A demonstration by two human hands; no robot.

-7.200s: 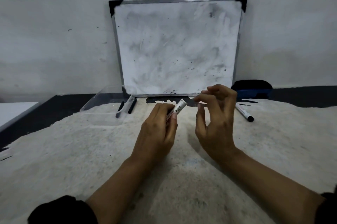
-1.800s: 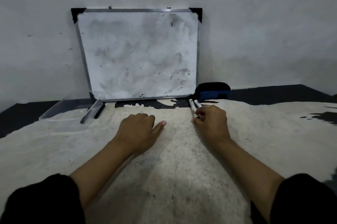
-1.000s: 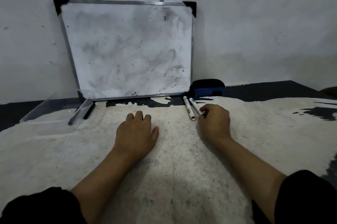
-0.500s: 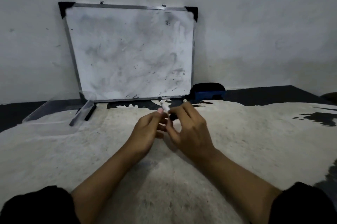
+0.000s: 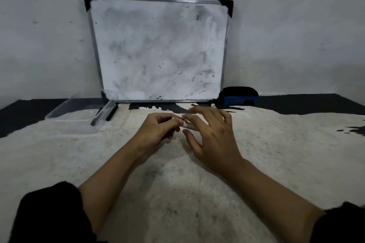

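My left hand (image 5: 160, 132) is curled, its fingertips pinching a white marker (image 5: 187, 124), which shows only as a pale blur between the two hands. My right hand (image 5: 211, 136) hovers just right of it with fingers spread and fairly straight, blurred by motion; its fingertips are close to the marker, and contact cannot be told. The end of a second white marker (image 5: 213, 105) peeks out behind my right fingers, near the whiteboard's lower right corner.
A smudged whiteboard (image 5: 158, 49) leans on the wall. A blue and black eraser (image 5: 239, 97) lies at its right foot. A clear plastic tray (image 5: 67, 119) at the left holds two dark markers (image 5: 111, 112). Pale cloth covers the dark table.
Half a second ago both hands gripped the marker between them. Now my right hand has opened and spread its fingers, while my left hand keeps hold.
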